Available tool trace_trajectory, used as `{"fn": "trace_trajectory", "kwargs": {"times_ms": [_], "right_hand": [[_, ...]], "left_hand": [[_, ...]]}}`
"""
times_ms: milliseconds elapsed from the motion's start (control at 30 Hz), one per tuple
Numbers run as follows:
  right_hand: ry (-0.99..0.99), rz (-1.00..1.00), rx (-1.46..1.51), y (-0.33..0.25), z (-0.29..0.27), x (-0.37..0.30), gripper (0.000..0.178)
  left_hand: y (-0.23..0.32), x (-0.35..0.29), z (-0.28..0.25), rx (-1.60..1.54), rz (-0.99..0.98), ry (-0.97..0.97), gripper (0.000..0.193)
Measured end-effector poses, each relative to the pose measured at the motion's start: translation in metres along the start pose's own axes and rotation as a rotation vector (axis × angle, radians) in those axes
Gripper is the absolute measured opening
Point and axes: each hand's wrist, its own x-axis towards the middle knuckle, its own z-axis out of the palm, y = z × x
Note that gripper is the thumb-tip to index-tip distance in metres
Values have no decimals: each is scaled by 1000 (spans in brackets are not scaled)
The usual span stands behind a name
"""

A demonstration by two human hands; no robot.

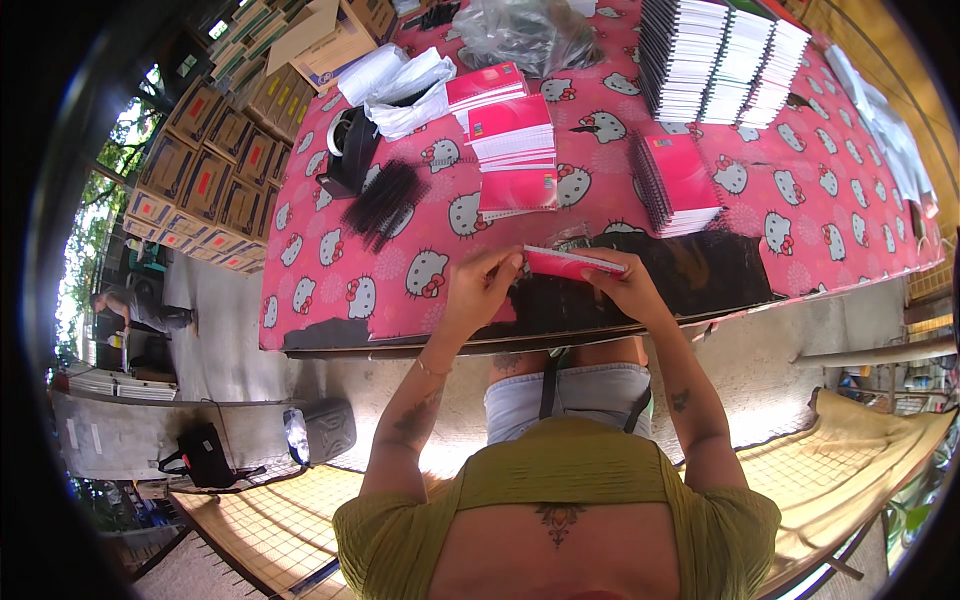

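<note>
A pink-covered notebook is held level over the table's near edge, its page edges showing as a thin white strip. My right hand grips its right end, thumb on the near side. At the left end, my left hand is closed in a pinch on the corner; anything smaller between those fingertips is too small to make out. Just beyond lies a stepped pile of pink notebooks, with no coil visible on them. A bundle of black spiral coils rests left of that pile. Black-coiled pink notebooks are stacked to the right.
Tall stacks of spiral notebooks stand at the back right. A black tape dispenser, white plastic bags and a clear plastic bag sit farther back. Cardboard boxes are piled left of the table. Another person is far left.
</note>
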Motion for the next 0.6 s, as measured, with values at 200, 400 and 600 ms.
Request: {"fn": "trace_trajectory", "kwargs": {"times_ms": [200,400,600], "right_hand": [[-8,-6,-29,0,-2,1,34],[-27,23,3,-3,-3,0,33],[-25,-11,-3,-3,-3,1,33]], "left_hand": [[-2,26,-11,76,187,-84,20],[-2,44,-24,374,359,-358,26],[6,40,-9,286,336,-194,23]]}}
